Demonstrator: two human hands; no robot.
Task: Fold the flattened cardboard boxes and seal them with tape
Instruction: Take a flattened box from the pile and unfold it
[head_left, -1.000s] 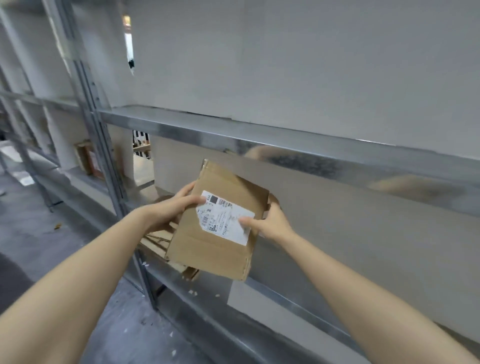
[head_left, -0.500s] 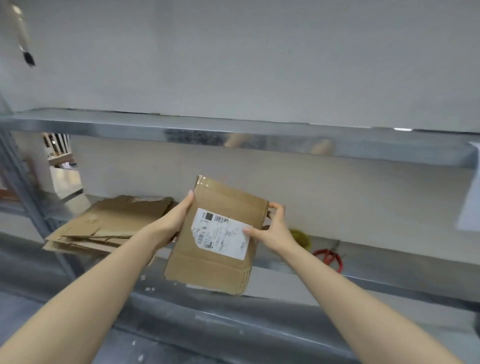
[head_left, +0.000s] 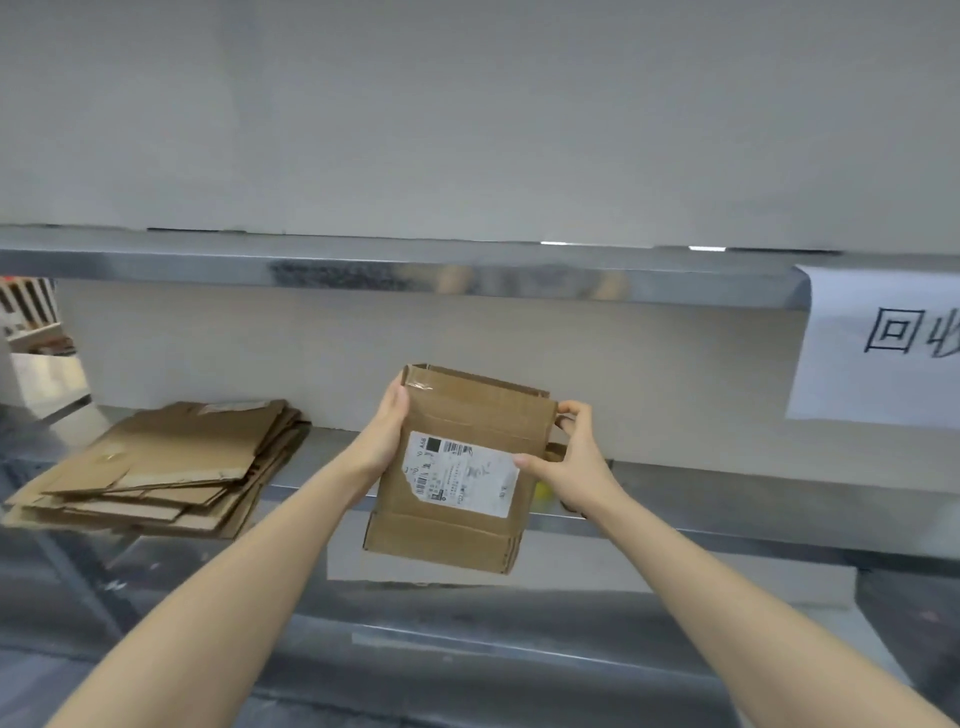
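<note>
I hold a flattened brown cardboard box (head_left: 462, 415) with a white shipping label upright in front of a metal shelf. My left hand (head_left: 384, 431) grips its left edge near the top, with the fingers behind the cardboard. My right hand (head_left: 571, 457) pinches the right edge, thumb on the label's corner and fingers curled round the back. The top edge of the box gapes slightly and carries old clear tape. A stack of flattened boxes (head_left: 161, 467) lies on the shelf (head_left: 727, 525) to the left.
An upper shelf beam (head_left: 363, 270) runs across above the box. A white paper sign (head_left: 878, 348) with handwritten characters hangs at the right. Something yellow (head_left: 543, 488) sits on the shelf, mostly hidden behind my right hand. A lower shelf (head_left: 467, 644) lies below.
The view has swung right along the shelving, so the stack now sits at the left and the sign has come in. Both hands keep their hold on the box, now raised nearer the shelf.
</note>
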